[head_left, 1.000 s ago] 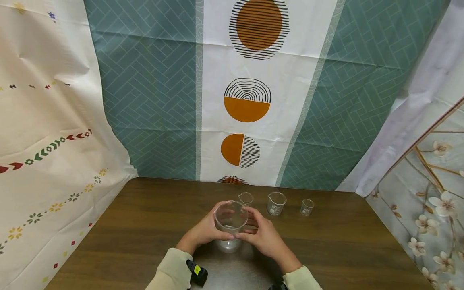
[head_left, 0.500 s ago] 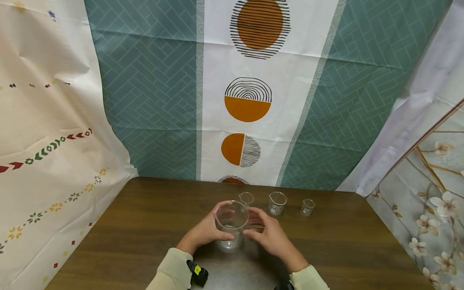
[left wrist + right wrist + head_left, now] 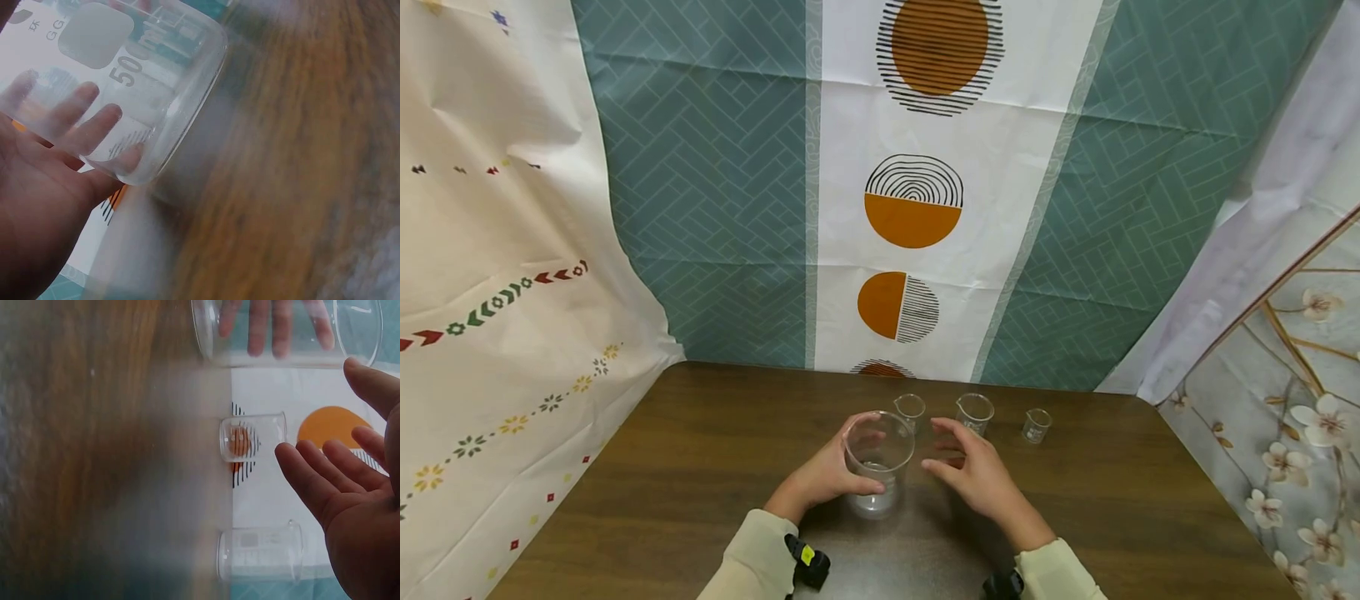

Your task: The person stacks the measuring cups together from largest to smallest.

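Note:
A large clear glass beaker (image 3: pixel 880 454) stands upright on the wooden table in front of me. Its printed marking, partly readable as 500 ml, faces the left wrist camera on the glass wall (image 3: pixel 150 94). My left hand (image 3: pixel 823 479) holds the beaker from the left, thumb on the near side and fingers spread round the far side. To the right, my right hand (image 3: pixel 977 479) is apart from the glass, its fingers loosely bent and holding nothing. In the right wrist view a gap separates that hand (image 3: pixel 362 506) from the large beaker (image 3: pixel 287 337).
Behind the hands stand three smaller glass beakers in a row: one behind the large beaker (image 3: pixel 910 407), a wider one (image 3: pixel 975 407) partly behind my right hand, and the smallest (image 3: pixel 1036 427) farther right. Patterned cloths hang at the table's (image 3: pixel 700 450) back and sides.
My right hand has let go of the large beaker and moved away to the right. The left hand and the beaker have stayed in place.

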`<state>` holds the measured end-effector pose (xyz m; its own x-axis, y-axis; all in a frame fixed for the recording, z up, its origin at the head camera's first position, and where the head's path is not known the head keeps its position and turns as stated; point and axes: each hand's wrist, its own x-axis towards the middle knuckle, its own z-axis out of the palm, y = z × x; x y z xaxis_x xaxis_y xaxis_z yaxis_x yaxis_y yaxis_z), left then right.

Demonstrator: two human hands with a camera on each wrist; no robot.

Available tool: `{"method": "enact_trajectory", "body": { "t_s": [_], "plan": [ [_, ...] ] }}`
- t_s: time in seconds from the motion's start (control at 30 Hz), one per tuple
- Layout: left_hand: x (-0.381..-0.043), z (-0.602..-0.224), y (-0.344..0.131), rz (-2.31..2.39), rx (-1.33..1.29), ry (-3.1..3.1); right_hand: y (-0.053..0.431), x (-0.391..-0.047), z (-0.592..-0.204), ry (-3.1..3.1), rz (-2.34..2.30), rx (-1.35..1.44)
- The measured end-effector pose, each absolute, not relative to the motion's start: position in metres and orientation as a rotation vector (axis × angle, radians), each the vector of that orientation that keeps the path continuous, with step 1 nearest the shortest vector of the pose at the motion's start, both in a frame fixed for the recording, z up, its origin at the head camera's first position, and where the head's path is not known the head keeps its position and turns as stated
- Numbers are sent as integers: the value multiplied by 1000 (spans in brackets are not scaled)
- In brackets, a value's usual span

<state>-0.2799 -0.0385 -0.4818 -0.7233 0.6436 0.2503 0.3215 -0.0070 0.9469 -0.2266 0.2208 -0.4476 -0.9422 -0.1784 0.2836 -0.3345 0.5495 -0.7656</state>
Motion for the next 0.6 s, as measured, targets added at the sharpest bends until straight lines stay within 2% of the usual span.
{"method": "enact_trajectory", "body": {
  "t_s": [0.6],
  "plan": [
    [-281,-481,-40,1785,1011,2009,243,-241,-441,-2545,1210,334]
  ]
}}
